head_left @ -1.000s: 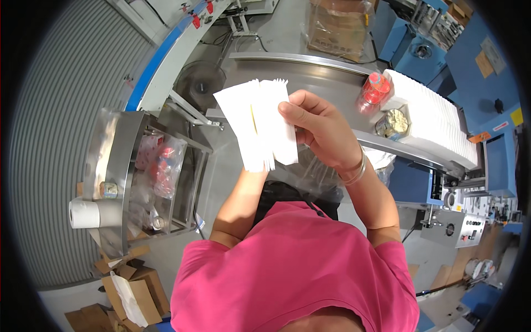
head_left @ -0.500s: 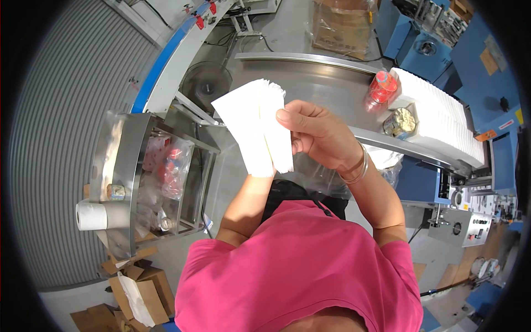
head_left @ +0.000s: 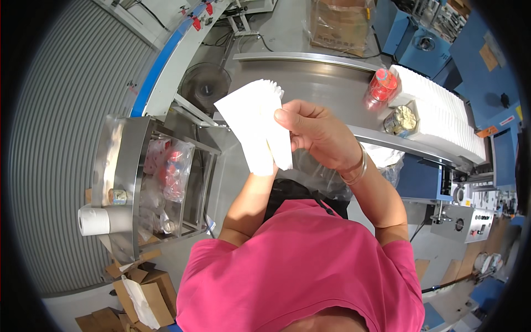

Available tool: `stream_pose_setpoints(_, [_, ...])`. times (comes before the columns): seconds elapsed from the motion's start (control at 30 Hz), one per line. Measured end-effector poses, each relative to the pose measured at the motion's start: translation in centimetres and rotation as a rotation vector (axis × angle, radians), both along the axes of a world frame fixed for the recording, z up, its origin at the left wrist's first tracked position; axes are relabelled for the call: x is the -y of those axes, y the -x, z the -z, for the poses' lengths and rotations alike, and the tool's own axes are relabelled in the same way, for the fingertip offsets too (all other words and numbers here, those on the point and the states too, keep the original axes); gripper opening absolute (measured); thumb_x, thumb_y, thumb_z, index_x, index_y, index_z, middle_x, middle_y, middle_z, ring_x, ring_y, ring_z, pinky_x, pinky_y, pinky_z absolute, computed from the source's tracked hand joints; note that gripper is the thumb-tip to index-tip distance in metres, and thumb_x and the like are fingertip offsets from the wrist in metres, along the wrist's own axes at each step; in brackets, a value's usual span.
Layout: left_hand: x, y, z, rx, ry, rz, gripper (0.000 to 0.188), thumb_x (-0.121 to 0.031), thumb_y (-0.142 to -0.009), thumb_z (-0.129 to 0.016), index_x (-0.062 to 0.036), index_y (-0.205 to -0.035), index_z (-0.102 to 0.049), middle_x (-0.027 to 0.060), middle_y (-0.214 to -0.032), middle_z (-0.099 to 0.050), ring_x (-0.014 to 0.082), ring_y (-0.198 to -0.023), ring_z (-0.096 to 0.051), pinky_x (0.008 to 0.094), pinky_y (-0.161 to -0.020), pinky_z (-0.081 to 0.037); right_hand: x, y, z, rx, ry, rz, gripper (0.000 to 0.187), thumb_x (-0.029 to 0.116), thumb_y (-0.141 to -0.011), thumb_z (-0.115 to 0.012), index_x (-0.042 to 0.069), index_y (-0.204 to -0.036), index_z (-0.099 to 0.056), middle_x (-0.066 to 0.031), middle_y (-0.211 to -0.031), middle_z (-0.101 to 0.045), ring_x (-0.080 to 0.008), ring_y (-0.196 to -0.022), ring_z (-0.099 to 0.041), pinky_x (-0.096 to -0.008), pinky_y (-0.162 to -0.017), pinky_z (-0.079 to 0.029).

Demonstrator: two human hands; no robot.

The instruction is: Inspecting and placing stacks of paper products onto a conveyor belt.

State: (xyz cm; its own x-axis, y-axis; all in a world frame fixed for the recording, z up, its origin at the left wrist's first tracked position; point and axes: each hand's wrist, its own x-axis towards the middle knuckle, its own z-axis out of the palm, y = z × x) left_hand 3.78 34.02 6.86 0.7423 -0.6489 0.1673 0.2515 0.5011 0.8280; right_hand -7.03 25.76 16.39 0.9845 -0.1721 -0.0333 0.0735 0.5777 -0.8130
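A stack of white paper sheets is up in front of me, above the floor and the near side of the steel table. Its upper edges are slightly fanned, and lower down it parts into two sections. My right hand, with a bangle at the wrist, pinches the right edge of the stack, thumb on the front face. My left forearm runs up behind the stack. The paper hides my left hand and its fingers, so its grip cannot be made out.
Ahead lies a steel table with a raised rim. At its right stand rows of white stacked pieces, a red-lidded jar and a jar with pale contents. Left is a steel cart with a white roll. Cardboard boxes sit lower left.
The fanned edges of the stack have drawn a little closer together, and its right section has turned slightly. My right hand keeps its pinch, shifted a touch left. The view has moved slightly.
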Motion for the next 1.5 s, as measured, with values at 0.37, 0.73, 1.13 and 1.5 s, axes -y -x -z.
stream_pose_setpoints(0.37, [0.5,-1.1,-0.8,-0.124,0.114,0.245,0.046,-0.034,-0.094,-0.052,-0.0039,-0.127,-0.043,0.0111,-0.111,-0.055,0.0221,-0.095,-0.058,0.0324,-0.074,-0.053,-0.3,0.0,0.7,0.123,0.633,0.532,0.030,0.017,-0.090,-0.062,0.001,-0.113,-0.051,-0.0061,-0.092,-0.065,-0.0077,-0.077,-0.059,-0.0229,-0.067,-0.048])
stream_pose_setpoints(0.73, [-0.1,-3.3,1.5,-0.357,0.245,0.357,0.053,-0.036,-0.091,-0.053,-0.0075,-0.134,-0.040,0.0148,-0.129,-0.048,0.0315,-0.110,-0.053,0.0469,-0.090,-0.047,-0.9,0.5,-0.6,0.117,0.704,0.576,0.047,0.016,-0.086,-0.067,0.003,-0.123,-0.041,-0.0134,-0.106,-0.061,-0.0149,-0.087,-0.061,-0.0271,-0.072,-0.051])
stream_pose_setpoints(1.13, [0.3,-2.9,-0.7,-0.201,0.215,0.438,0.057,-0.044,-0.091,-0.052,-0.0045,-0.131,-0.043,0.0159,-0.126,-0.050,0.0371,-0.113,-0.051,0.0509,-0.092,-0.047,-0.4,0.3,-0.9,0.057,0.604,0.554,0.043,0.017,-0.088,-0.065,0.004,-0.122,-0.043,-0.0086,-0.095,-0.061,-0.0113,-0.083,-0.059,-0.0252,-0.068,-0.049])
stream_pose_setpoints(1.5, [0.7,-4.9,2.4,-0.336,0.260,0.464,0.051,-0.039,-0.088,-0.058,-0.0121,-0.130,-0.046,0.0115,-0.127,-0.050,0.0329,-0.113,-0.051,0.0477,-0.091,-0.046,-1.0,0.4,-1.1,0.111,0.961,0.676,0.059,0.010,-0.080,-0.066,0.009,-0.132,-0.038,-0.0119,-0.099,-0.067,-0.0189,-0.085,-0.066,-0.0292,-0.069,-0.052])
